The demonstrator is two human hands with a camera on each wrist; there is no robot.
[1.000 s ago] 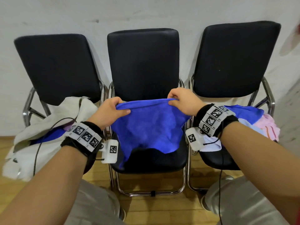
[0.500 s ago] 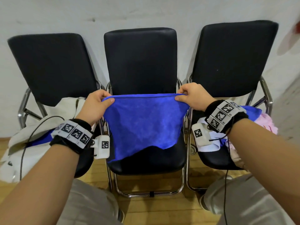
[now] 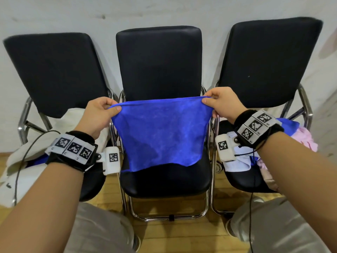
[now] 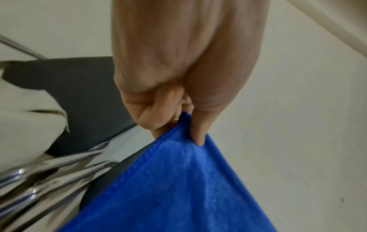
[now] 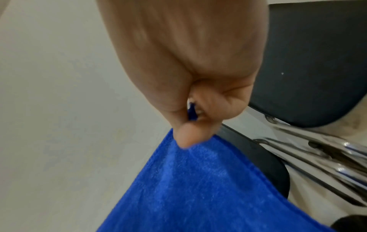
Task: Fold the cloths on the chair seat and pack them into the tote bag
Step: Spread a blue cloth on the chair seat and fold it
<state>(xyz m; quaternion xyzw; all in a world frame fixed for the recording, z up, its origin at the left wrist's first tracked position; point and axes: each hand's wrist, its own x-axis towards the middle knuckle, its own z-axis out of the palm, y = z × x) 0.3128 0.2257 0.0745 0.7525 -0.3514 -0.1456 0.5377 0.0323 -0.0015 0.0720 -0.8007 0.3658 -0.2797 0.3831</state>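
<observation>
The left hand pinches one top corner of the blue cloth, and the right hand pinches the other. The cloth hangs stretched between them over the middle chair; whether its lower edge touches the seat I cannot tell. This looks like the spreading step before the first fold. Next, I think, the hands should lay it flat and bring the edges together evenly. The tote bag waits on the left chair; more cloths lie on the right chair.

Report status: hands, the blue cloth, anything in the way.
Left hand and right hand each pinch a top corner. Blue cloth hangs spread above the middle chair seat. Nothing in the way.
</observation>
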